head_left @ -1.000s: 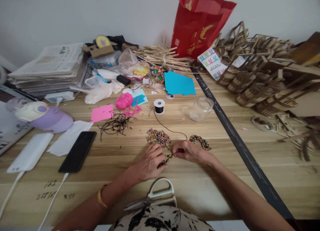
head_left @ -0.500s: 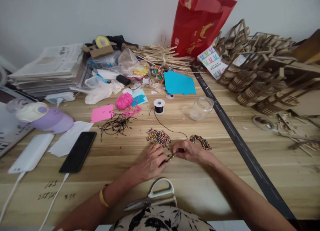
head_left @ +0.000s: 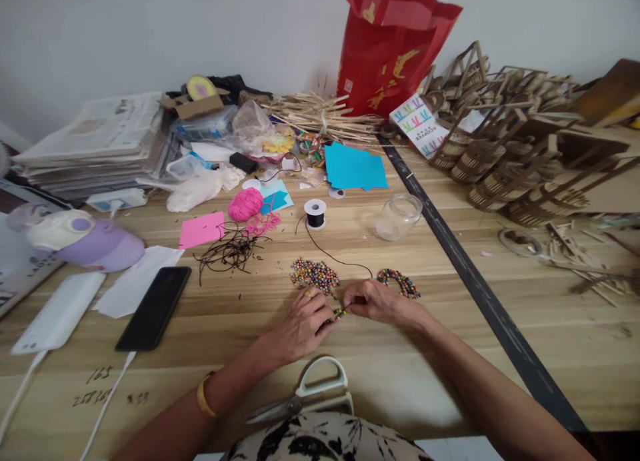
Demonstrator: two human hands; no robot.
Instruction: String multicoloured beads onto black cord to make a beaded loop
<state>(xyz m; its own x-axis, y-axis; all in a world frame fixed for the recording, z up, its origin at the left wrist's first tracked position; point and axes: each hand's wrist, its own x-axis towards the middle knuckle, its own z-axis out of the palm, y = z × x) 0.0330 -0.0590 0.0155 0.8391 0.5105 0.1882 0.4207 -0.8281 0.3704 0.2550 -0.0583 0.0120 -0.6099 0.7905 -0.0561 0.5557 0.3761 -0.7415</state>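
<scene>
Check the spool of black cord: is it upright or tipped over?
Upright: the spool stands on one white rim, the other facing up, with black cord wound between them.

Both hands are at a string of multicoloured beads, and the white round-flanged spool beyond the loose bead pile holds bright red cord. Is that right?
Not quite: the thin cord on the white round-flanged spool is black, not bright red, as the head view shows. The rest holds: the left hand and right hand are at the string of multicoloured beads.
</scene>
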